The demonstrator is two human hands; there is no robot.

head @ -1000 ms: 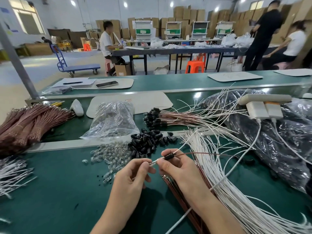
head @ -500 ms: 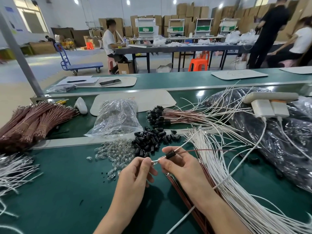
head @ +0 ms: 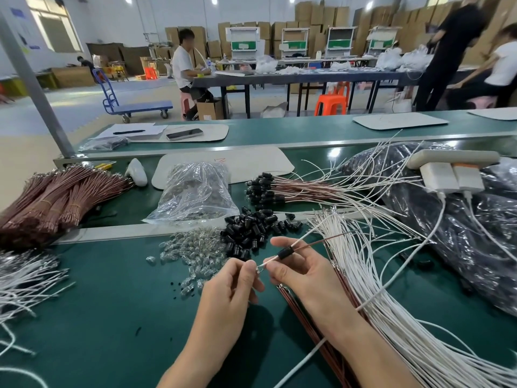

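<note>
**Capped lead pair held between two hands over the green bench**

The piece in hand is a thin lead pair: a white lead [head: 300, 241] and a brown lead [head: 321, 242] run side by side through a short black cap [head: 285, 252], glossy and barrel-shaped. Only the white one comes out at the front, ending in a small glinting tip [head: 258, 269]. It hangs just above the green bench [head: 98, 303], near its front edge, slanting up to the right.

The left hand [head: 232, 287] has its fingers curled in, thumb and forefinger pinching the tip. The right hand [head: 302, 273] grips at the black cap, forefinger curved over it and thumb beneath, the other fingers loosely bent.

Just beyond the hands lies a heap of loose black caps [head: 251, 228], touching a scatter of clear glass bulbs [head: 195, 247]. To the right a thick sheaf of white wires [head: 363, 275] fans across the bench. Behind the heaps sit a clear plastic bag [head: 195, 191] and a row of finished capped leads [head: 268, 189]. Tied brown wire bundles [head: 56, 197] lie far left.
</note>
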